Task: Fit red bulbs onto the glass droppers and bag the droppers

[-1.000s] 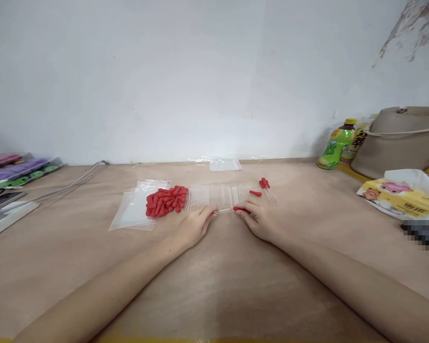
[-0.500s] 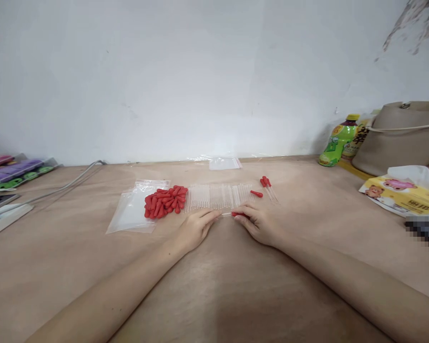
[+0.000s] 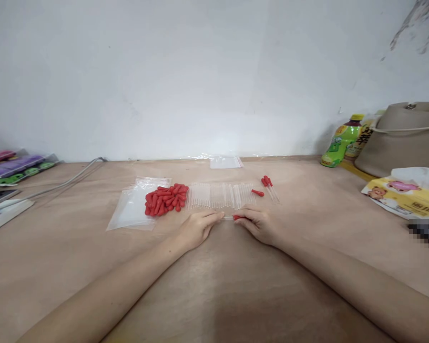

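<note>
My left hand [image 3: 200, 227] pinches a thin clear glass dropper tube [image 3: 229, 217], held level just above the table. On the tube's right end sits a red rubber bulb [image 3: 237, 217], with my right hand [image 3: 255, 224] closed around it; the fingers cover most of the bulb. Beyond my hands lies a row of clear dropper tubes [image 3: 218, 195]. To its left is a heap of red rubber bulbs [image 3: 164, 200], and one loose red bulb [image 3: 258, 193] rests at its right end. Farther right, several droppers with red bulbs [image 3: 270, 186] lie together.
Clear zip bags [image 3: 127, 209] lie under the heap, and another bag [image 3: 226, 162] lies by the wall. A green bottle [image 3: 343, 140], a beige bag [image 3: 393, 138] and a printed packet [image 3: 402, 193] stand at right. A grey cable [image 3: 71, 181] and colourful packs [image 3: 17, 166] are at left.
Both hands stay nearly in place around the tube and bulb. A little more of the tube shows between them, and the view has shifted slightly.
</note>
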A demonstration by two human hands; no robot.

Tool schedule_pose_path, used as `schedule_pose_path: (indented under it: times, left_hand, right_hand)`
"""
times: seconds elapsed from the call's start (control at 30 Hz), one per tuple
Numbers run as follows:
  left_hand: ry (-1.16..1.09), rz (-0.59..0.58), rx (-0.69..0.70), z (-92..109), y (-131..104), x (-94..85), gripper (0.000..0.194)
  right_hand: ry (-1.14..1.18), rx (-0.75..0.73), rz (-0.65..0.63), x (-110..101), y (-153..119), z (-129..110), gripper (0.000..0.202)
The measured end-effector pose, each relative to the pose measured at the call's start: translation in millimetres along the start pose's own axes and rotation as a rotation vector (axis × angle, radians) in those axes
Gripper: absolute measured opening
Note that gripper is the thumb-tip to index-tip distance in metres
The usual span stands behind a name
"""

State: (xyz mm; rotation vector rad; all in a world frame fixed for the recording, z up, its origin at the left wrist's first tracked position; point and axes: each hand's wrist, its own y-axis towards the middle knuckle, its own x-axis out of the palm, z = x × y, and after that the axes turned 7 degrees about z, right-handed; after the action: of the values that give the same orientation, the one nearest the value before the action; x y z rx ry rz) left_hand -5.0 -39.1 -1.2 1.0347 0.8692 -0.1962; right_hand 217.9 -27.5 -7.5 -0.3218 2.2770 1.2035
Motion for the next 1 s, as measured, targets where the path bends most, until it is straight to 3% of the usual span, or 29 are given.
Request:
schedule_pose_path:
  times: [0.2, 0.43, 0.6, 0.7, 0.87, 1.0]
  left_hand:
    - [0.098, -0.049, 0.054, 1, 1, -1.5, 0.03]
    - [0.197, -0.037, 0.074, 2, 0, -0.2, 0.028]
    - [0.137, 0.027, -0.043, 3, 2, -1.3, 0.022]
    - [0.092, -0.002, -0.126, 5, 5, -4.4, 0.02]
    - [-0.032, -0.019, -0.23, 10, 8, -6.7, 0.02]
    - [-0.078, -0.014, -0.239, 12, 9, -5.9, 0.019]
  right_hand:
    - [-0.09, -0.098, 0.013, 3, -2, -1, 0.017]
    - [-0.178, -0.086, -0.036, 2, 1, 1, 0.019]
    - [-0.104, 0.005, 0.018, -4, 4, 6, 0.016]
    - [-0.082, 0.032, 0.022, -5, 3, 6, 0.014]
    - [-0.072, 0.012, 0.006, -3, 3, 2, 0.013]
    - [-0.094, -0.054, -0.015, -2, 2, 3, 0.013]
